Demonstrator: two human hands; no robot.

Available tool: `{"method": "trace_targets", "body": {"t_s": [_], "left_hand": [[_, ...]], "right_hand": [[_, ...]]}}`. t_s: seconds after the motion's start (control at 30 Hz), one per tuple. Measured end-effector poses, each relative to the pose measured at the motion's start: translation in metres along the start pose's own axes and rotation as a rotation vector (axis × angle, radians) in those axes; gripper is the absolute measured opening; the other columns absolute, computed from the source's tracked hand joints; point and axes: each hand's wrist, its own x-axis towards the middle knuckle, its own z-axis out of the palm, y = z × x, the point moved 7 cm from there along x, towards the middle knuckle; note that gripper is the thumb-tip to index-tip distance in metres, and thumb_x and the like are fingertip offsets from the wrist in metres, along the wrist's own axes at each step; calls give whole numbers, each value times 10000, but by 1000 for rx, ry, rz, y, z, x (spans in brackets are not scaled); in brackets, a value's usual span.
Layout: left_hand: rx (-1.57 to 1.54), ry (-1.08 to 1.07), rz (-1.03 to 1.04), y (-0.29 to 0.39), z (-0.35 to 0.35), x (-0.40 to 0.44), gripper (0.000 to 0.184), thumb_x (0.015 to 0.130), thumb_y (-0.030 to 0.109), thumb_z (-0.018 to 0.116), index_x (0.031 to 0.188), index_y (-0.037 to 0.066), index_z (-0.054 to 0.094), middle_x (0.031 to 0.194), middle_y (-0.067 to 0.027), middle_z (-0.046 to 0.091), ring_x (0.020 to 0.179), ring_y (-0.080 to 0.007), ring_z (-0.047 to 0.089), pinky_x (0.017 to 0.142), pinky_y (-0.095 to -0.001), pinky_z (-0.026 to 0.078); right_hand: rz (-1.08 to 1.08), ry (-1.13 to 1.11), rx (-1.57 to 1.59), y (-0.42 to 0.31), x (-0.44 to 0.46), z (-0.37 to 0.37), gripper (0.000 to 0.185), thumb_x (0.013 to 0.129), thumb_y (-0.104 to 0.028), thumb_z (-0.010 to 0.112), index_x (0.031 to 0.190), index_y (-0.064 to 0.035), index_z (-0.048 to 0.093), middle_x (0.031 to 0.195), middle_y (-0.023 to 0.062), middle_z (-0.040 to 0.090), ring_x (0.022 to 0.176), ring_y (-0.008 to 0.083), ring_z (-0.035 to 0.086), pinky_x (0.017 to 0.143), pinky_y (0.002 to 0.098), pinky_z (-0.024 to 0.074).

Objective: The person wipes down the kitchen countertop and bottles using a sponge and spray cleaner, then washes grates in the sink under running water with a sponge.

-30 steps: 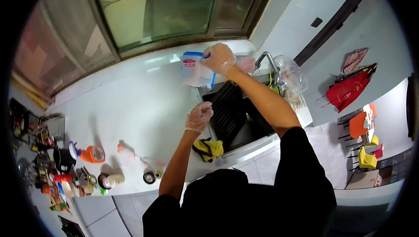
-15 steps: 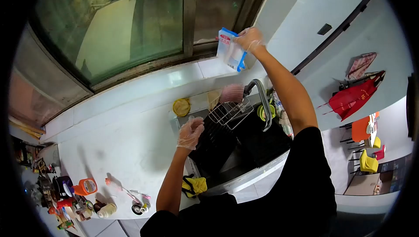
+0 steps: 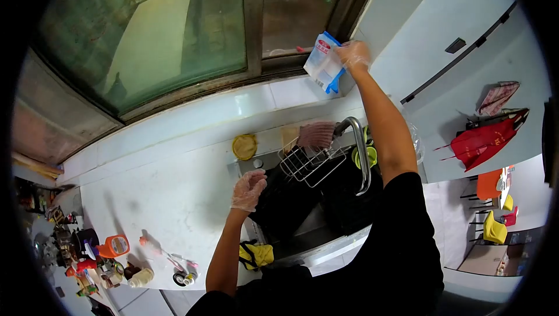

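Both my hands wear clear plastic gloves. With fingers pinched at its edge, my right hand (image 3: 353, 55) is shut on a blue-and-white plastic packet (image 3: 323, 65) with red print. The packet is at the window ledge (image 3: 291, 94), near the corner by the wall. Loosely curled, my left hand (image 3: 249, 190) hovers at the left rim of the sink, open with nothing visible in it. Below my arms lies the dark sink (image 3: 317, 223), with a wire rack (image 3: 308, 167) across its back. A ribbed pinkish cloth (image 3: 317, 135) hangs at the rack beside the curved faucet (image 3: 358, 147).
A yellow round item (image 3: 244, 146) sits behind the sink. A yellow-and-black cloth (image 3: 256, 254) lies at the front edge. Bottles, including an orange one (image 3: 113, 246), crowd the left end of the white counter (image 3: 157, 199). A red apron (image 3: 489, 138) hangs at right.
My right hand keeps hold of the packet, which now leans more with its printed face turned to view. The left hand stays curled near the sink rim. The view has shifted slightly.
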Motion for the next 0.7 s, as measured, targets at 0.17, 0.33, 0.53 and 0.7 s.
{"method": "trace_targets", "body": {"t_s": [0.17, 0.33, 0.53, 0.7], "left_hand": [[-29, 11, -1, -5, 5, -5, 283, 912, 97, 663, 1174, 4, 609, 1038, -101, 684, 955, -148, 646, 855, -273, 527], [-19, -57, 42, -2, 18, -11, 292, 949, 114, 633, 1214, 1, 582, 1076, -105, 672, 973, -150, 623, 874, -277, 508], [138, -8, 66, 30, -2, -41, 295, 929, 139, 641, 1198, 23, 604, 1056, -111, 679, 979, -181, 651, 906, -311, 514], [101, 74, 70, 12, -39, -84, 301, 940, 158, 629, 1208, 25, 598, 1061, -118, 678, 980, -185, 648, 885, -320, 518]], "right_hand": [[-106, -153, -376, -7, -11, 7, 329, 767, -305, 750, 1034, -113, 741, 1073, 147, 711, 980, 306, 682, 881, 385, 535], [-262, -58, -560, -26, -41, -11, 409, 793, -322, 739, 1126, -95, 667, 1177, 142, 659, 1087, 321, 633, 915, 414, 518], [-537, 41, -331, -78, -83, -47, 385, 874, -414, 600, 1034, -69, 656, 1055, 169, 657, 1027, 339, 639, 893, 429, 512], [-778, -266, -113, -157, -190, -67, 378, 857, -389, 628, 1052, -68, 674, 1027, 156, 671, 961, 314, 651, 853, 407, 510]]}}
